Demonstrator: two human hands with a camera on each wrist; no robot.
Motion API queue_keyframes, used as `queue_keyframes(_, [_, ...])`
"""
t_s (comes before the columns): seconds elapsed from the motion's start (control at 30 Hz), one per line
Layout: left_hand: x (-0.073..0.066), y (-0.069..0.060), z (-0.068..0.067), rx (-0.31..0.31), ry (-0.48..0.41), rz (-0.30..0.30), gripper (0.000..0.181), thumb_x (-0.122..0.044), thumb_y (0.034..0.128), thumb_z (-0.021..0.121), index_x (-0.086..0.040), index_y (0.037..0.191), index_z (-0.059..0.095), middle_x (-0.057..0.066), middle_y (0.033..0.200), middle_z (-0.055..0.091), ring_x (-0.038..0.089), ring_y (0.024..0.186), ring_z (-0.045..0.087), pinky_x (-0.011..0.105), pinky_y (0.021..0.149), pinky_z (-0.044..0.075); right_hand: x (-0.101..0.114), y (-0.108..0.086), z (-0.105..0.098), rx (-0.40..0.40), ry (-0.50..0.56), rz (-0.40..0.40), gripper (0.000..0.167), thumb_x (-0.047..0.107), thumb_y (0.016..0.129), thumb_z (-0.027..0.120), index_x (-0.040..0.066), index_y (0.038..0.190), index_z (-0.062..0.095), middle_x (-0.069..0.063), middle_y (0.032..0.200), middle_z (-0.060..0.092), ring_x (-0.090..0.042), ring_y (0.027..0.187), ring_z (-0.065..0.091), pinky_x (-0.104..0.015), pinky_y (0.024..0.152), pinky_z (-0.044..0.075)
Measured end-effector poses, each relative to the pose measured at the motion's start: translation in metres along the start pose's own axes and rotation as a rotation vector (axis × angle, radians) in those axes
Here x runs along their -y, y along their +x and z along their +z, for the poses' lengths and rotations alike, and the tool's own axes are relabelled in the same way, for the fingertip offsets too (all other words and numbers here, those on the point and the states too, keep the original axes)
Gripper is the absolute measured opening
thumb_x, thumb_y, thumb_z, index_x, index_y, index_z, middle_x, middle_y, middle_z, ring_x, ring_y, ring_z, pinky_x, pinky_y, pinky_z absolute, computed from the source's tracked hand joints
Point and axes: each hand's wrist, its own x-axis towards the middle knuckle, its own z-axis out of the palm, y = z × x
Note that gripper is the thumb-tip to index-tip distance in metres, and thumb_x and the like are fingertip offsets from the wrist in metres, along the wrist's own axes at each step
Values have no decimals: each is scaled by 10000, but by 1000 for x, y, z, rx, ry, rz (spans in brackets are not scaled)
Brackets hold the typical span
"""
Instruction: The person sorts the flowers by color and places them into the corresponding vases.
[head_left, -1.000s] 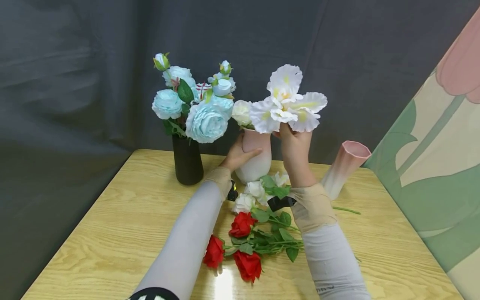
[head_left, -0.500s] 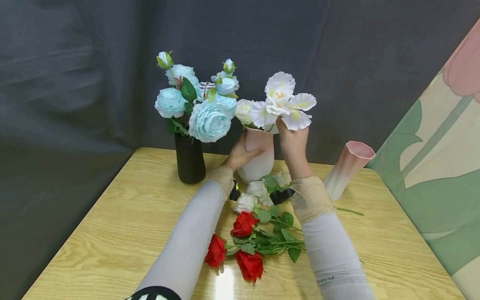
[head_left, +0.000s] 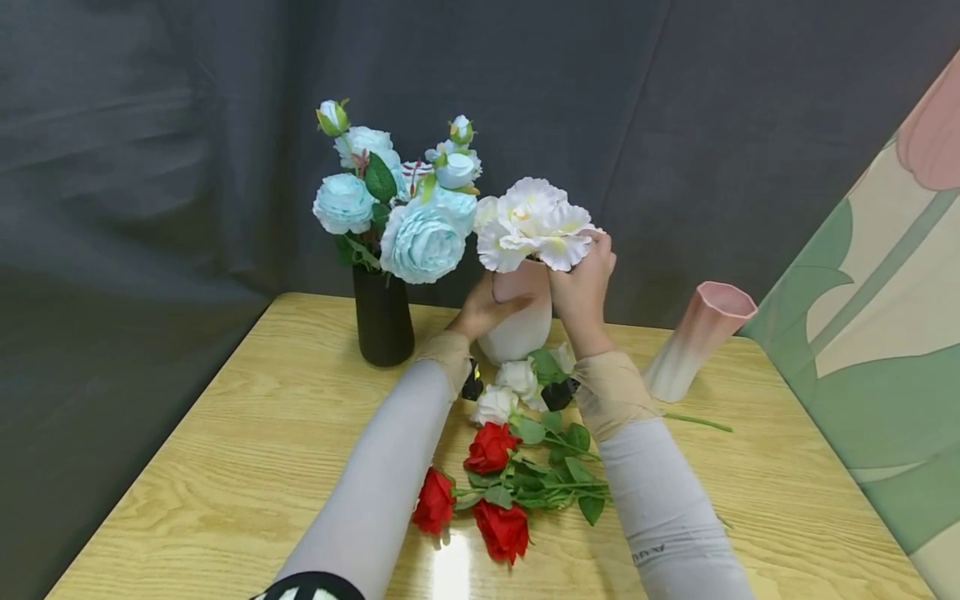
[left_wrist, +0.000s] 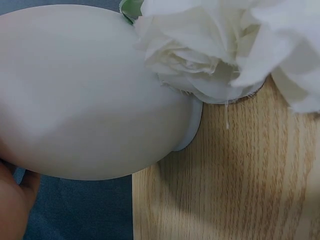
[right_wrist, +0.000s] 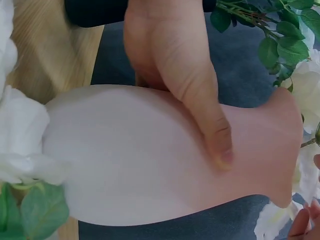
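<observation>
A pink-and-white vase (head_left: 517, 321) stands near the table's back edge. My left hand (head_left: 483, 308) grips its left side, and the right wrist view shows the left thumb (right_wrist: 217, 135) lying across the vase (right_wrist: 150, 155). A large white flower (head_left: 534, 223) sits low over the mouth, beside a smaller white rose (head_left: 486, 210). My right hand (head_left: 585, 283) is at the right of the rim with fingers at the flower's petals; its hold on the stem is hidden. In the left wrist view part of a hand (left_wrist: 12, 200) touches the vase (left_wrist: 90, 100).
A black vase (head_left: 382, 321) with light-blue flowers (head_left: 423, 242) stands to the left. A tilted pink-and-white vase (head_left: 693, 342) is on the right. Red roses (head_left: 501, 529) and white roses (head_left: 495, 406) lie in front on the wooden table (head_left: 262, 450). A green stem (head_left: 697, 422) lies right.
The large white flower has come down and left, onto the vase's mouth. My right hand has moved down with it, its fingers now spread beside the petals. The left hand keeps its grip.
</observation>
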Motion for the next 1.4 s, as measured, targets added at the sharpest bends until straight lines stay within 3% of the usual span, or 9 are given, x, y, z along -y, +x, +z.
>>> queue_keyframes(0.2, [-22,-12,-1,12,-73,38,845,-38,864,737,-10,1543,234,174,1573,354,292,1466,339,355,1230,271,-9,-6,-1,-63,27,44,356,78,887,664,-24,1213,562,-217,1222,500,-368,1144,438,-455,1003,352])
queue_keyframes(0.4, [-30,-17,-4,23,-64,29,892,-35,875,727,-31,1567,165,160,1602,311,281,1484,311,347,1235,256,-21,-8,-12,-129,95,86,371,-9,860,629,-3,1229,588,-232,1189,520,-188,870,432,-249,810,349])
queue_keyframes(0.53, [-30,-17,-5,31,-65,40,887,-23,876,721,-17,1564,161,174,1599,309,292,1483,309,357,1237,252,-24,-6,-28,-131,132,144,386,-19,865,600,26,1247,576,-120,1177,517,-69,811,392,-195,750,353])
queue_keyframes(0.7, [-30,-15,-6,29,-67,49,855,-23,876,724,-4,1549,197,181,1577,346,295,1467,336,349,1233,261,-28,-6,-53,-126,169,226,364,10,895,588,43,1258,581,52,1112,486,-67,807,417,-203,749,371])
queue_keyframes(0.83, [-31,-15,-6,26,-70,46,852,-20,867,734,-11,1544,216,177,1564,371,292,1457,355,348,1227,272,-33,-10,-71,-110,178,283,336,29,915,598,49,1250,600,76,1096,509,-58,828,430,-209,758,380])
queue_keyframes(1.0, [-29,-14,-6,16,-68,48,838,-11,861,736,-14,1534,237,175,1552,388,290,1449,368,351,1223,281,-46,-18,-89,-48,146,338,317,81,950,598,69,1266,603,97,1090,544,-49,866,434,-215,764,386])
queue_keyframes(1.17, [-6,-4,-3,-8,-29,49,849,-45,868,740,-66,1545,228,116,1562,388,229,1449,371,298,1213,285,-58,-29,-98,62,88,382,297,92,971,583,6,1253,615,156,1004,539,-16,847,476,-173,724,424])
queue_keyframes(1.23, [-6,-5,-3,-14,-25,47,836,-48,871,738,-66,1541,240,111,1556,395,223,1443,379,289,1208,290,-65,-34,-100,119,62,408,300,106,982,574,-5,1257,620,157,984,545,-4,834,507,-158,716,441])
queue_keyframes(1.4, [-27,-16,-3,4,-67,47,794,-8,866,729,0,1515,272,181,1534,408,296,1435,385,342,1214,296,-88,-50,-101,265,-2,461,350,172,1017,531,5,1314,607,13,1102,590,-55,855,552,-160,667,450])
